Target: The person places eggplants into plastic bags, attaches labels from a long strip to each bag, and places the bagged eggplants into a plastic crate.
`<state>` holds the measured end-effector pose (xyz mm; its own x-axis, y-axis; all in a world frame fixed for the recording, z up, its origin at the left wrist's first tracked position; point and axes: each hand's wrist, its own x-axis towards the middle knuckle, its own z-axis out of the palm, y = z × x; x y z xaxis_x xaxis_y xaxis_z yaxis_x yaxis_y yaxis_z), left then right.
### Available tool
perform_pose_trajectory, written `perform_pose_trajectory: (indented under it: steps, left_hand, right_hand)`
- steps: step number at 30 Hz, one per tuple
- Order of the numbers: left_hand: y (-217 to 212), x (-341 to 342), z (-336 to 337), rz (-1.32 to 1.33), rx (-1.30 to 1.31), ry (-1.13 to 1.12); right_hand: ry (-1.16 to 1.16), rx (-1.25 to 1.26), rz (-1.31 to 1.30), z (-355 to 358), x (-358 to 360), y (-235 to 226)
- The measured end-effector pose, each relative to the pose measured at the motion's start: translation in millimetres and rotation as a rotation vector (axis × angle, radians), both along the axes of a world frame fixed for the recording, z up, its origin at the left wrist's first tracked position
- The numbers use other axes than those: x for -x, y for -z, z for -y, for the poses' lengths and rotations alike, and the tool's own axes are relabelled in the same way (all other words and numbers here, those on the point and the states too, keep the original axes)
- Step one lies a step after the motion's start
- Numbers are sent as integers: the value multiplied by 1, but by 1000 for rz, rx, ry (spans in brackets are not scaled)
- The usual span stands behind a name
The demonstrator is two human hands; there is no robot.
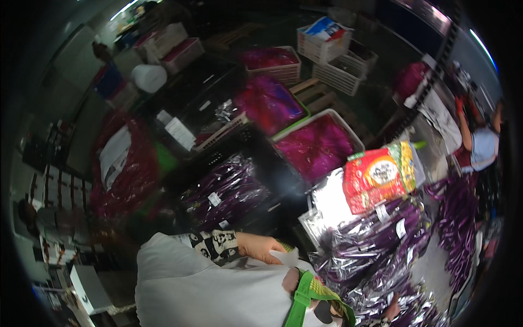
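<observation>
The left hand (261,248) lies low in the view, at about six o'clock, its forearm in a black-and-white patterned sleeve (215,243) coming in from the left across a pale grey garment (207,289). The fingers curl loosely inward and pinch a small white scrap (287,257), thin and crumpled, just at the fingertips. The right hand (390,312) shows only as a sliver at five o'clock, sunk among crinkly clear bags; whether it is open or closed cannot be told.

At nine o'clock sits a dark red mesh sack (128,169). Near the centre a black crate (229,191) holds glossy bagged purple aubergines. At one o'clock white slatted crates (321,144) hold magenta bundles. At three o'clock a red and yellow printed packet (381,175) lies on a heap of shiny wrapped aubergines (376,240), just right of the left hand.
</observation>
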<state>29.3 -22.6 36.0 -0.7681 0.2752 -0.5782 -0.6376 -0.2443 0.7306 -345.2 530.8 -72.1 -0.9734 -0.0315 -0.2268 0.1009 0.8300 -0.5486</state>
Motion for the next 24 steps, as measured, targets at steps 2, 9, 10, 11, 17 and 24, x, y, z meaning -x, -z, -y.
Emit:
perform_pose_trajectory:
  steps: [2,9,10,11,17,24]
  left_hand:
    - [18,-13,25,-78,113,157]
    - [25,-64,127,-291,57,-680]
    - [9,-67,154,-359,111,-877]
    - [-25,-65,180,-376,121,-1012]
    - [-62,-121,343,-532,624,-1679]
    - [-6,-159,483,-691,777,-2212]
  right_hand:
    - [17,-84,-34,25,-24,-47]
    - [-14,-225,-180,114,-90,-185]
    - [-29,-234,-206,121,-96,-201]
    - [-29,-239,-237,127,-105,-216]
    - [-90,-247,-320,136,-126,-289]
    - [-367,-403,-488,121,-118,-313]
